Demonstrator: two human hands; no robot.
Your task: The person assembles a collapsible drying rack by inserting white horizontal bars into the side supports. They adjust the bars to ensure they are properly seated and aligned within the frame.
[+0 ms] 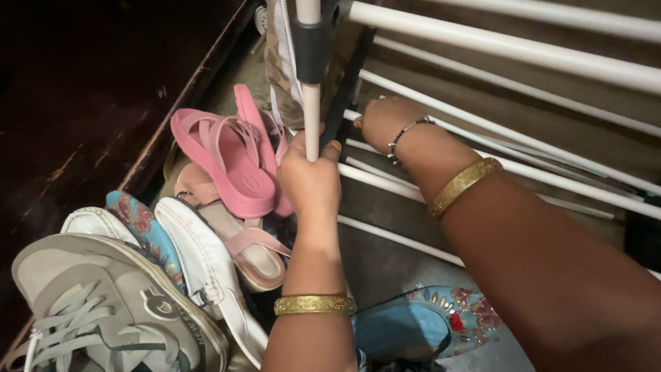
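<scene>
At frame centre, left hand (311,180) is closed round a white upright pole (310,114) of a rack, gripping just below the pole's black sleeve (310,49); gold bangle (314,304) on that wrist; right hand (387,122) reaches past the pole into the rack, fingers hidden behind a dark strut, so can't tell if it's open or gripping; beaded bracelet (406,136) and gold band (463,184) on that forearm; white horizontal rack bars (523,49) run right of the hands, stacked in tiers; left of the pole: pink sandals (234,155) leaning together, beige-pink sandal (244,241) beneath them; further left a white loafer (206,269), a blue patterned shoe (148,231) just beside it, grey laced sneaker (110,303) at bottom left; blue embroidered flat shoe (430,324) lies between the two forearms at the bottom.
</scene>
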